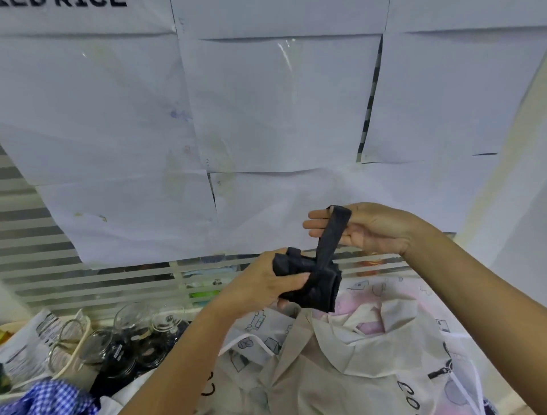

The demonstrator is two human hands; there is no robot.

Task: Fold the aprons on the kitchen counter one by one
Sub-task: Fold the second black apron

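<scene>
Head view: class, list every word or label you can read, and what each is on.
"ED RICE" on the white sheet at top left, tops of letters cropped.
"CO" on the printed apron, lower right.
Printed paper at left: too blurred to read.
Jar labels: too small to read.

Fingers of your left hand [263, 284] half hidden behind the black apron [313, 287], blue checked cloth [50, 397] lower left of it cut by the frame edge, lettering [74, 2] far above it cropped, shelf goods [207, 284] just left of it blurred.
</scene>
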